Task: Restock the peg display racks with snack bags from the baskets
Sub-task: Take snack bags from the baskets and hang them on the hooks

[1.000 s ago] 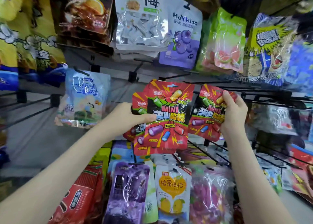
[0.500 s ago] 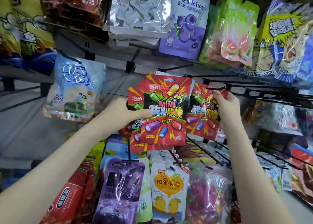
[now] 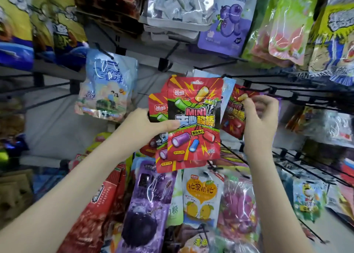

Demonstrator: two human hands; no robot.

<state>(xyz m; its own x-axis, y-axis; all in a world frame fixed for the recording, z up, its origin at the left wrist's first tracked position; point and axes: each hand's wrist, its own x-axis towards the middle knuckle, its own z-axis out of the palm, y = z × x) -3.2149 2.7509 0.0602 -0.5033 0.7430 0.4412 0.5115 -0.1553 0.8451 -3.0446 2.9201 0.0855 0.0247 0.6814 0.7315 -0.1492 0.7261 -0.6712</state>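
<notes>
My left hand (image 3: pixel 145 125) grips a fanned stack of red MINI candy bags (image 3: pixel 193 118) at their left edge, thumb pressed across the front bag. To the right, my right hand (image 3: pixel 258 122) pinches the top of one more red candy bag (image 3: pixel 234 114). That bag's top sits at a black peg (image 3: pixel 254 90) of the display rack. Whether the peg passes through its hang hole is not visible. A pale blue bag edge (image 3: pixel 228 88) shows behind the stack.
Bare black pegs (image 3: pixel 316 99) jut out to the right. A light blue snack bag (image 3: pixel 107 88) hangs left of the stack. Purple, mango and pink bags (image 3: pixel 201 197) hang below. A blueberry bag (image 3: pixel 228 22) and green-pink bags (image 3: pixel 283 26) hang above.
My right hand has lifted its single red bag up to the black peg and shifted from gripping the side to pinching the top. The left hand keeps the stack steady.
</notes>
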